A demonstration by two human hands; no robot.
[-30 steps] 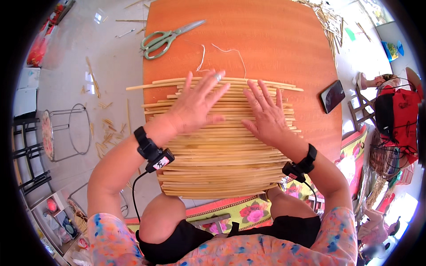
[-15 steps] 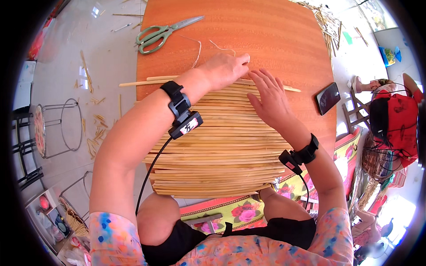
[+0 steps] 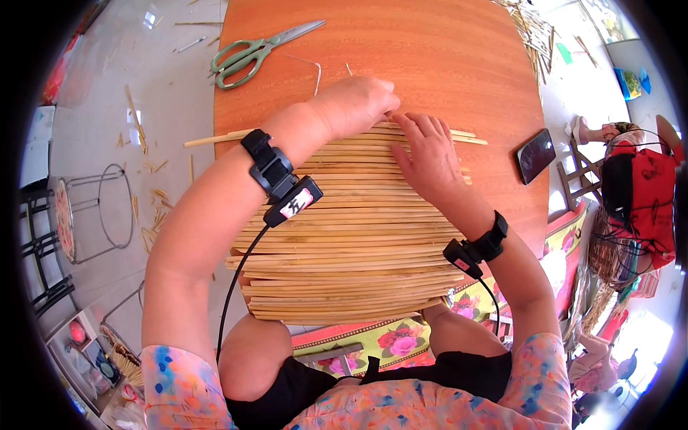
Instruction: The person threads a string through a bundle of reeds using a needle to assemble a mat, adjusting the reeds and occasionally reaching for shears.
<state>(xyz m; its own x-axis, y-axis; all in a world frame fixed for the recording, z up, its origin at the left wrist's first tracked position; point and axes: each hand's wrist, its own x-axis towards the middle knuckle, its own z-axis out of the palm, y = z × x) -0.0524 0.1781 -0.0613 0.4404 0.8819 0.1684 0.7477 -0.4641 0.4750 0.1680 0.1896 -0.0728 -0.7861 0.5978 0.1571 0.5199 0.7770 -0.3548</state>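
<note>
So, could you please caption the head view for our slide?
Left hand and right hand at the far edge of the sticks, scissors beyond.

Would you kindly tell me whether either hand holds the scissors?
No, the green-handled scissors lie on the orange table, apart from the left hand and the right hand.

2 black wrist straps (image 3: 269, 163), 2 black boxes (image 3: 275, 216) with pink-and-white labels (image 3: 295, 204), 2 black cables (image 3: 237, 276); short pink sleeves (image 3: 179, 383), blue and orange blotches; black bottoms (image 3: 297, 394).

it's a head-worn fisheye, so you're looking steeply down from the person's own side; desk (image 3: 444, 64) runs away upward; hands (image 3: 433, 163) pretty near
</note>
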